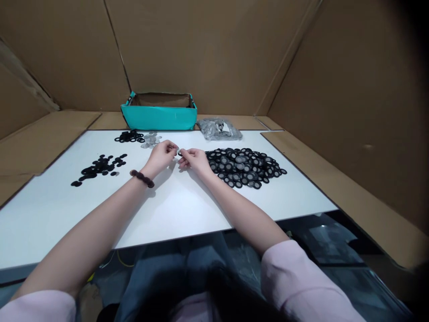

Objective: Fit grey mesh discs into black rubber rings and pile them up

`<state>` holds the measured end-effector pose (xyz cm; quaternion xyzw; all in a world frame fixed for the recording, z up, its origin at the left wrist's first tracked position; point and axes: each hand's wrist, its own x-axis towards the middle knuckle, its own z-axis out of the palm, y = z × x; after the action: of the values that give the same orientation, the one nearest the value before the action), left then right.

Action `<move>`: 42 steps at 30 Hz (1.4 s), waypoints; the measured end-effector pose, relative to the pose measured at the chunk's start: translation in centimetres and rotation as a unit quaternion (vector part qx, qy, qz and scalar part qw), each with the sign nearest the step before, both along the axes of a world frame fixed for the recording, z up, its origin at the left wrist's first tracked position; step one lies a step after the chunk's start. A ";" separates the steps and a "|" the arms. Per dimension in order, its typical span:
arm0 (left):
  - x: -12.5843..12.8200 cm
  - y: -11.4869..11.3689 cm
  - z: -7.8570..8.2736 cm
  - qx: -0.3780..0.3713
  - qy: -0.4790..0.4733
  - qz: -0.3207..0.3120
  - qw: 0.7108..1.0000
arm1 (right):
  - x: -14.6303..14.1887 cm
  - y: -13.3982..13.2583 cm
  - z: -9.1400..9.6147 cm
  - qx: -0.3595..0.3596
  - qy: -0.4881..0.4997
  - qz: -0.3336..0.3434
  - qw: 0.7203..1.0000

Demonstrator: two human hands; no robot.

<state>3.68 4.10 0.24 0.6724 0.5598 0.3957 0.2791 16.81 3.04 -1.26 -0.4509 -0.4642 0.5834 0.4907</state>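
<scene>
My left hand [163, 154] and my right hand [192, 158] meet above the middle of the white board [174, 210]. Both have their fingers pinched together. A small black ring [180, 153] sits at my right fingertips, and my left fingertips pinch something tiny that I cannot make out. A beaded bracelet [142, 178] circles my left wrist. Just right of my right hand lies a big heap of black rings with grey centres [246, 166].
Black rings [129, 137] and grey discs [150, 140] lie at the board's far left, more black pieces [97, 167] nearer left. A teal box [159, 112] and a clear bag of grey parts [218, 129] stand behind. Cardboard walls [348, 89] enclose the space.
</scene>
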 end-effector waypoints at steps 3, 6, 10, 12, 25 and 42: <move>0.0 -0.2 0.1 0.005 0.008 -0.011 1.000 | 0.0 0.0 -0.1 -0.001 0.007 0.012 1.000; 0.0 -0.5 0.3 0.011 0.027 -0.025 0.999 | 0.0 0.1 -0.2 0.016 0.006 0.013 1.000; -0.2 -0.7 0.5 -0.004 0.048 -0.051 0.998 | 0.3 0.2 -0.3 0.043 -0.036 0.007 0.998; -0.4 -0.7 0.7 -0.006 0.066 -0.068 0.996 | 0.5 0.3 -0.5 0.064 -0.088 0.018 0.994; 0.1 -0.8 0.9 -0.009 0.153 -0.043 0.987 | 1.4 0.9 -0.5 0.136 -0.268 0.065 0.951; 1.3 -1.8 0.4 -0.123 -0.148 -0.017 0.981 | 1.5 0.1 1.2 -0.069 -0.021 0.041 0.997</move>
<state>4.97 2.27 0.60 0.5766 0.5451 0.4140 0.4462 18.33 3.10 -0.11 -0.4769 -0.4509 0.6241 0.4241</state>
